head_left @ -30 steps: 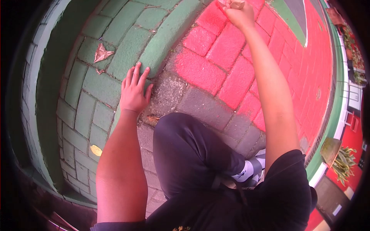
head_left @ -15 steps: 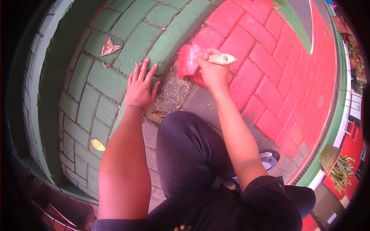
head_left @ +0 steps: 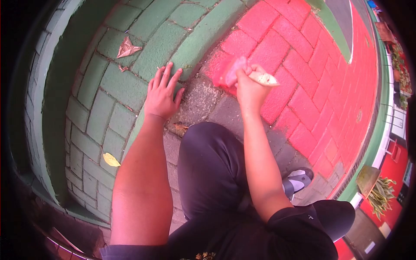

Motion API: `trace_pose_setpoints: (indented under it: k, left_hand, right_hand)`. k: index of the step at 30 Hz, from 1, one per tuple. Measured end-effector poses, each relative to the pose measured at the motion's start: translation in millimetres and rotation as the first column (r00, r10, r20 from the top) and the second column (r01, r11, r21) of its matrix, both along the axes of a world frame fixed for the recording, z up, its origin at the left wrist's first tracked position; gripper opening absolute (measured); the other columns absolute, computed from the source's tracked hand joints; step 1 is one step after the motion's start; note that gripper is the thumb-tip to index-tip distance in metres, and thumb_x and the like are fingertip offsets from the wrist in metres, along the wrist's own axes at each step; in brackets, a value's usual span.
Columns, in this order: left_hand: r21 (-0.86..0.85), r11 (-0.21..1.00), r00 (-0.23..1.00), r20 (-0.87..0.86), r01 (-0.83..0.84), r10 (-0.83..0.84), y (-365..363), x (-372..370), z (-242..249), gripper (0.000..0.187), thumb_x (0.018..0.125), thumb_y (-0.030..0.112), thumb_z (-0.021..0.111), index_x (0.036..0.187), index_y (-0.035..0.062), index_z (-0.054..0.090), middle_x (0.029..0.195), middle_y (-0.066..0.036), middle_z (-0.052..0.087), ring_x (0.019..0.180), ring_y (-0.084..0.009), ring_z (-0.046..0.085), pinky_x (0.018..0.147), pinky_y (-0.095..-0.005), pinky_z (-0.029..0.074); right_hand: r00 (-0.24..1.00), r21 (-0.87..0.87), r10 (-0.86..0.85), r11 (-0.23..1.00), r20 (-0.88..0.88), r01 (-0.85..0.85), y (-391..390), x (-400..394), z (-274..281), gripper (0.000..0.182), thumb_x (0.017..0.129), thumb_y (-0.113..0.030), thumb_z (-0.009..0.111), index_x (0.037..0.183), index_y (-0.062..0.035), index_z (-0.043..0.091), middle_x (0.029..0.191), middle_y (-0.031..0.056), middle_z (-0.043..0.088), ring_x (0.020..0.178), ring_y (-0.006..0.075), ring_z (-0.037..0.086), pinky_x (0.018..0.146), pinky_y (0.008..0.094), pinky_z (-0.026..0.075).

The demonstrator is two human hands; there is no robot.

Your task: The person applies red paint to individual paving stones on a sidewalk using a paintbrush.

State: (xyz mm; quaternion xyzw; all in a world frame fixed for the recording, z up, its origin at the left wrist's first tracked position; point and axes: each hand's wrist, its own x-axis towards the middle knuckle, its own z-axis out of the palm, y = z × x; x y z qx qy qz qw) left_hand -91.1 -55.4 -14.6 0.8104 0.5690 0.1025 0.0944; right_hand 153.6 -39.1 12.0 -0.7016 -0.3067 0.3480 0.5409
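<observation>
My right hand (head_left: 251, 90) is closed around a wide paintbrush (head_left: 265, 79) with a pale handle. Its red-coated bristles are smeared by motion and press on the paving near the green kerb. Red paint covers the paving bricks (head_left: 299, 69) beyond and to the right of the brush. Nearer my knee, grey bricks (head_left: 227, 113) show without paint. My left hand (head_left: 162, 97) lies flat with fingers stretched out, resting on the edge of the green-painted kerb (head_left: 208, 39).
A dry brown leaf (head_left: 128, 47) and a yellow leaf (head_left: 111, 159) lie on the green bricks. At left rises a green low wall (head_left: 56, 108). My sandalled foot (head_left: 299, 180) rests on the paving. A potted plant (head_left: 381, 190) stands at far right.
The paintbrush has moved right, away from the kerb, with my right hand, and its handle now tilts more downward. My left hand stays in place on the kerb.
</observation>
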Motion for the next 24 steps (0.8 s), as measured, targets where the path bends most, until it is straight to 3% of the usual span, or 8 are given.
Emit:
trace_pose_setpoints:
  k: [1, 2, 5, 9, 10, 15, 20, 24]
  left_hand:
    - [0.003, 1.0, 1.0, 0.006, 0.004, -0.004, -0.3, 1.4, 0.5, 0.062, 0.094, 0.028, 0.065, 0.152, 0.0199, 0.045, 0.165, -0.011, 0.031, 0.149, -0.0368, 0.034, 0.117, -0.0503, 0.033]
    - [-0.004, 1.0, 1.0, 0.004, -0.011, 0.011, -0.7, 1.8, 1.0, 0.062, 0.094, 0.028, 0.065, 0.152, 0.0211, 0.045, 0.166, -0.011, 0.03, 0.148, -0.0375, 0.034, 0.117, -0.0505, 0.033]
    - [-0.013, 1.0, 1.0, 0.01, -0.021, 0.021, -2.1, 2.4, 4.6, 0.063, 0.094, 0.028, 0.064, 0.154, 0.0238, 0.043, 0.167, -0.011, 0.028, 0.148, -0.0385, 0.034, 0.117, -0.0507, 0.033]
    - [0.012, 0.998, 0.99, -0.127, 0.063, -0.061, -0.7, -1.4, 1.0, 0.065, 0.096, 0.032, 0.061, 0.157, 0.0284, 0.039, 0.168, -0.011, 0.026, 0.149, -0.0393, 0.032, 0.117, -0.0509, 0.032]
    - [0.009, 0.998, 0.99, -0.124, 0.061, -0.06, -1.8, -1.5, 0.0, 0.065, 0.096, 0.032, 0.061, 0.157, 0.0284, 0.039, 0.168, -0.011, 0.026, 0.149, -0.0393, 0.032, 0.117, -0.0509, 0.032]
    - [0.008, 0.999, 0.999, 0.032, -0.036, 0.036, -0.7, -0.2, -5.3, 0.064, 0.097, 0.036, 0.06, 0.157, 0.0291, 0.038, 0.167, -0.007, 0.03, 0.148, -0.0352, 0.035, 0.116, -0.0483, 0.033]
    - [-0.013, 1.0, 1.0, -0.024, -0.007, 0.007, 2.2, -1.0, 0.9, 0.067, 0.098, 0.033, 0.058, 0.16, 0.0243, 0.033, 0.168, -0.009, 0.026, 0.15, -0.0344, 0.032, 0.118, -0.0477, 0.031]
    - [0.06, 0.996, 0.979, -0.197, 0.072, -0.059, -1.6, -0.7, 2.5, 0.063, 0.099, 0.039, 0.056, 0.159, 0.0282, 0.036, 0.167, -0.004, 0.03, 0.148, -0.0339, 0.034, 0.115, -0.0473, 0.033]
  right_hand:
    - [1.0, 0.044, -0.019, 0.999, 0.022, 0.018, 4.8, -3.9, 3.2, 0.021, 0.086, 0.0, 0.068, 0.074, -0.0085, 0.054, 0.067, -0.0023, 0.057, 0.063, 0.005, 0.055, 0.055, 0.026, 0.045]
    - [0.975, 0.095, 0.003, 0.995, -0.222, 0.018, 7.5, -18.4, 29.3, 0.02, 0.085, 0.001, 0.068, 0.074, -0.0083, 0.054, 0.067, -0.0018, 0.057, 0.061, 0.0058, 0.055, 0.056, 0.0274, 0.045]
    - [0.964, 0.078, 0.036, 0.997, -0.264, -0.016, 7.5, -24.6, 8.4, 0.021, 0.086, 0.001, 0.068, 0.075, -0.008, 0.053, 0.068, -0.0012, 0.058, 0.057, 0.0077, 0.056, 0.054, 0.029, 0.046]
    - [0.999, 0.069, -0.009, 0.998, 0.041, 0.006, 3.7, -17.4, 10.5, 0.022, 0.087, 0.002, 0.067, 0.073, -0.0065, 0.052, 0.062, 0.0008, 0.059, 0.055, 0.0104, 0.06, 0.051, 0.0284, 0.046]
    - [0.988, 0.096, -0.025, 0.995, -0.151, 0.04, 5.4, -33.1, 46.1, 0.022, 0.085, 0.002, 0.068, 0.071, -0.0062, 0.053, 0.06, -0.0006, 0.057, 0.057, 0.0078, 0.056, 0.052, 0.027, 0.044]
    - [0.995, 0.107, -0.02, 0.994, -0.102, 0.03, 5.2, -17.6, -4.9, 0.022, 0.088, 0.001, 0.068, 0.071, -0.0064, 0.056, 0.061, -0.0029, 0.055, 0.059, 0.0048, 0.053, 0.052, 0.0256, 0.041]
    - [0.944, 0.002, -0.128, 0.991, 0.305, 0.133, -42.0, 23.0, 47.3, 0.018, 0.084, -0.001, 0.066, 0.069, -0.0049, 0.058, 0.061, -0.0045, 0.052, 0.058, 0.0029, 0.048, 0.052, 0.0267, 0.039]
    - [0.85, -0.032, -0.01, 0.999, 0.527, 0.031, -38.4, 26.6, 39.0, 0.011, 0.078, -0.002, 0.063, 0.069, -0.0032, 0.057, 0.059, 0.0061, 0.053, 0.056, 0.0115, 0.048, 0.054, 0.0328, 0.042]
